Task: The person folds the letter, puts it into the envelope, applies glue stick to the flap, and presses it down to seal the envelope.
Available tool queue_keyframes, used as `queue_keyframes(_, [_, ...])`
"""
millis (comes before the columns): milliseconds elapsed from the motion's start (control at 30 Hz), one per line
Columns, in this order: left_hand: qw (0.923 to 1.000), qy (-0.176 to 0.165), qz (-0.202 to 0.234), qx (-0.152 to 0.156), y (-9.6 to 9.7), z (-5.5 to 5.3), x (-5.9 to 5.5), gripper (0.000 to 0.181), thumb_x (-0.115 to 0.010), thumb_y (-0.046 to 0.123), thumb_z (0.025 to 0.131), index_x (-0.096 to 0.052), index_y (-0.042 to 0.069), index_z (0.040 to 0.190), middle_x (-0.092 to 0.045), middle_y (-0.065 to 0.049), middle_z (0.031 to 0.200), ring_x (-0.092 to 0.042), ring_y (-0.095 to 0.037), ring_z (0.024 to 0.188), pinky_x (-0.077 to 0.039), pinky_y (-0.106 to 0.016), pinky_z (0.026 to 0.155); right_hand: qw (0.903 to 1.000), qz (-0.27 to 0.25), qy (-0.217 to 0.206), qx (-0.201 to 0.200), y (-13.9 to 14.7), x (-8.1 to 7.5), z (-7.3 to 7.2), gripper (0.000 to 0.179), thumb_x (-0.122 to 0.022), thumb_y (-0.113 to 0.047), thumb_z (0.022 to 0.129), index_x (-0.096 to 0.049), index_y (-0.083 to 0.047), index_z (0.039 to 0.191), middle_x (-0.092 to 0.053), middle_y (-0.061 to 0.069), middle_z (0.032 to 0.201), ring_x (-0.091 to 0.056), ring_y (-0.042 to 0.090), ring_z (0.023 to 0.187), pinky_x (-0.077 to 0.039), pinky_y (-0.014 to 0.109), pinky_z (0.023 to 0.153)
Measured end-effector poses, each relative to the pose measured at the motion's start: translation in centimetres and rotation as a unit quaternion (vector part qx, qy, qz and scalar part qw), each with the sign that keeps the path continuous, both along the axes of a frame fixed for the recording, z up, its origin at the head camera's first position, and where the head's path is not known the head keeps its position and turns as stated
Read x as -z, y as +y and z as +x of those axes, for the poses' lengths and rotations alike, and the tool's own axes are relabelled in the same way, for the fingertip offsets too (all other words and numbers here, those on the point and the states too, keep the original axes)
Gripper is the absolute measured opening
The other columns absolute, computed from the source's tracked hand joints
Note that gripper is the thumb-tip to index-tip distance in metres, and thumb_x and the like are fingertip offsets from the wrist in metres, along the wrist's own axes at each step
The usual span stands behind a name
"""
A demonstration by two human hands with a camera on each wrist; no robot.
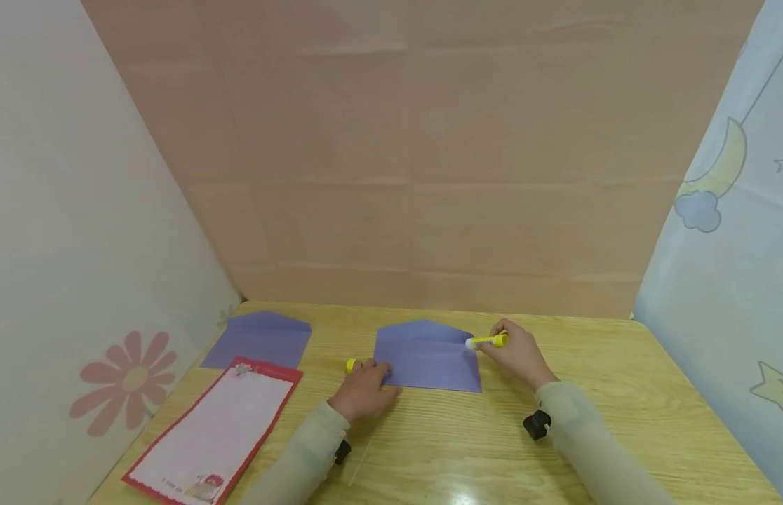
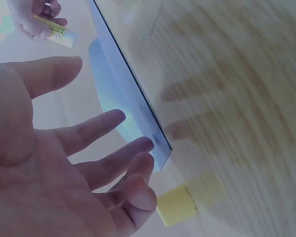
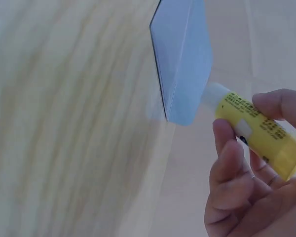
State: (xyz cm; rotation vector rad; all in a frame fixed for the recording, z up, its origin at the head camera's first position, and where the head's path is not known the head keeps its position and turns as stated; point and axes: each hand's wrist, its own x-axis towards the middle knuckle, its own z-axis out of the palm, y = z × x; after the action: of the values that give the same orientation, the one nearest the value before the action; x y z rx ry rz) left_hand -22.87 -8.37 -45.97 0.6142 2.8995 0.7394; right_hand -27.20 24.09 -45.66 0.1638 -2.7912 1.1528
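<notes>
A purple envelope point(image 1: 429, 361) lies on the table with its pointed flap point(image 1: 423, 330) unfolded toward the back. My right hand point(image 1: 516, 353) grips a yellow glue stick point(image 3: 256, 126) between thumb and fingers, its white end at the right end of the flap. In the head view my left hand point(image 1: 365, 391) rests at the envelope's lower left corner. Its fingers point(image 2: 96, 131) are mostly extended in the left wrist view, and it holds nothing. Just beyond that hand, a yellow cap point(image 2: 176, 205) sits on the table, close to the fingertips.
A second purple envelope point(image 1: 259, 341) lies at the back left. In front of it, a red-bordered sheet of white letter paper point(image 1: 217, 428) partly overlaps it. The wooden table point(image 1: 606, 414) ends at a brown paper backdrop point(image 1: 429, 175), with pale walls left and right.
</notes>
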Motion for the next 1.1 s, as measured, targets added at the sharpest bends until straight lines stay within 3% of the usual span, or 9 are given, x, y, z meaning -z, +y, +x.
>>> queue_keyframes(100, [0.9998, 0.001, 0.021, -0.003, 0.0, 0.0, 0.0, 0.043, -0.064, 0.031, 0.096, -0.062, 0.001, 0.127, -0.059, -0.016, 0.121, -0.049, -0.032, 0.106, -0.046, -0.049, 0.088, 1.0000, -0.007, 0.002, 0.001, -0.2, 0.1, 0.4, 0.032, -0.075, -0.029, 0.088, -0.051, -0.008, 0.093, -0.065, 0.016, 0.098, -0.059, 0.029, 0.072, -0.041, 0.029, 0.054])
queue_keyframes(200, [0.9989, 0.036, 0.026, -0.016, -0.2, -0.1, -0.1, 0.035, -0.067, 0.022, 0.093, -0.065, 0.001, 0.121, -0.060, -0.016, 0.116, -0.048, -0.031, 0.101, -0.046, -0.046, 0.079, 0.9999, -0.009, 0.006, -0.005, -0.3, 0.3, 0.7, 0.029, -0.074, -0.023, 0.087, -0.050, -0.009, 0.085, -0.064, 0.012, 0.094, -0.049, 0.019, 0.060, -0.037, 0.027, 0.051])
queue_keyframes(267, [0.9965, 0.072, 0.022, -0.037, -0.5, -0.2, -0.2, 0.030, -0.068, 0.017, 0.090, -0.067, 0.001, 0.116, -0.060, -0.016, 0.112, -0.047, -0.031, 0.097, -0.045, -0.044, 0.075, 0.9999, -0.007, 0.010, -0.012, -0.4, 0.3, 0.9, 0.027, -0.073, -0.021, 0.088, -0.050, -0.010, 0.080, -0.062, 0.009, 0.088, -0.038, 0.014, 0.053, -0.034, 0.026, 0.048])
queue_keyframes(400, [0.9879, 0.116, 0.006, -0.102, -1.5, -0.4, -0.4, 0.029, -0.073, 0.014, 0.087, -0.068, 0.002, 0.113, -0.058, -0.015, 0.106, -0.048, -0.032, 0.096, -0.045, -0.044, 0.073, 0.9996, -0.010, 0.018, -0.019, -0.6, 0.2, 1.4, 0.026, -0.074, -0.021, 0.088, -0.051, -0.011, 0.078, -0.060, 0.005, 0.083, -0.033, 0.010, 0.051, -0.031, 0.025, 0.045])
queue_keyframes(500, [0.9832, 0.110, -0.008, -0.145, -2.4, -0.6, -0.5, 0.034, -0.076, 0.015, 0.085, -0.066, 0.002, 0.115, -0.056, -0.015, 0.103, -0.047, -0.033, 0.096, -0.047, -0.045, 0.072, 0.9994, -0.021, 0.016, -0.024, -0.8, 0.0, 1.8, 0.025, -0.075, -0.021, 0.088, -0.053, -0.012, 0.082, -0.058, 0.005, 0.078, -0.034, 0.011, 0.052, -0.031, 0.025, 0.045])
queue_keyframes(600, [0.9832, 0.085, -0.014, -0.161, -3.1, -0.9, -0.4, 0.039, -0.077, 0.014, 0.083, -0.065, 0.001, 0.118, -0.056, -0.018, 0.104, -0.048, -0.035, 0.095, -0.048, -0.044, 0.069, 0.9988, -0.032, 0.022, -0.030, -1.0, -0.2, 2.2, 0.024, -0.076, -0.017, 0.087, -0.054, -0.010, 0.089, -0.060, 0.007, 0.084, -0.038, 0.013, 0.055, -0.034, 0.026, 0.047])
queue_keyframes(733, [0.9874, 0.053, -0.007, -0.149, -3.7, -1.2, -0.3, 0.041, -0.075, 0.011, 0.083, -0.066, 0.002, 0.121, -0.060, -0.019, 0.105, -0.053, -0.036, 0.093, -0.049, -0.043, 0.064, 0.9978, -0.041, 0.033, -0.040, -1.5, -0.5, 2.6, 0.025, -0.078, -0.014, 0.087, -0.058, -0.009, 0.102, -0.067, 0.009, 0.101, -0.047, 0.017, 0.066, -0.040, 0.027, 0.055])
queue_keyframes(833, [0.9900, 0.038, -0.002, -0.136, -3.9, -1.5, -0.1, 0.039, -0.073, 0.009, 0.083, -0.067, 0.002, 0.121, -0.062, -0.017, 0.102, -0.058, -0.032, 0.086, -0.049, -0.041, 0.060, 0.9970, -0.047, 0.029, -0.053, -1.9, -0.7, 3.0, 0.034, -0.077, -0.014, 0.087, -0.060, -0.008, 0.116, -0.068, 0.011, 0.106, -0.051, 0.019, 0.071, -0.042, 0.028, 0.056])
queue_keyframes(1100, [0.9908, 0.040, 0.006, -0.130, -3.9, -1.9, 0.3, 0.028, -0.069, 0.003, 0.087, -0.068, 0.004, 0.114, -0.065, -0.015, 0.099, -0.049, -0.018, 0.069, -0.042, -0.032, 0.054, 0.9951, -0.058, 0.017, -0.078, -3.4, -0.9, 3.7, 0.042, -0.078, -0.015, 0.087, -0.062, -0.010, 0.126, -0.068, 0.011, 0.107, -0.053, 0.019, 0.071, -0.044, 0.027, 0.052])
